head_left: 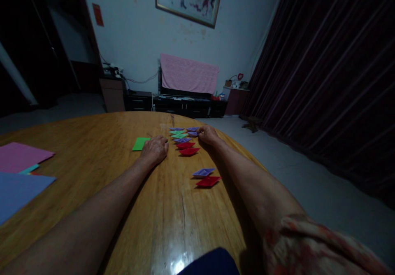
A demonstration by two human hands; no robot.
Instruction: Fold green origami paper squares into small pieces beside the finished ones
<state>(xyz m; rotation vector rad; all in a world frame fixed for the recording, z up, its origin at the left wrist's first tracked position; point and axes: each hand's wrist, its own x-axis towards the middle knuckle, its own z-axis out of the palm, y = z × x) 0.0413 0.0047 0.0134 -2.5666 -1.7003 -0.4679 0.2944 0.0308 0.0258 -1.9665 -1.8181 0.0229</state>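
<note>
On the wooden table (pixel 148 201) folded paper boats stand in two short rows. My right hand (pixel 207 135) is at the far end of the right row, its fingertips closed on the near purple paper boat (pixel 193 134). Just beyond that one is another purple boat (pixel 193 129). The left row holds purple, light green and red boats, with a red boat (pixel 189 152) nearest me. My left hand (pixel 156 148) lies on the tabletop left of this row, fingers lowered and holding nothing that I can see. It partly covers a green paper square (pixel 140 144).
Closer to me sit a separate purple boat (pixel 203 172) and red boat (pixel 208 181). Pink paper (pixel 23 157) and blue paper (pixel 21 192) sheets lie at the left. The table's curved edge runs close by my right arm. A low black cabinet (pixel 185 107) stands beyond.
</note>
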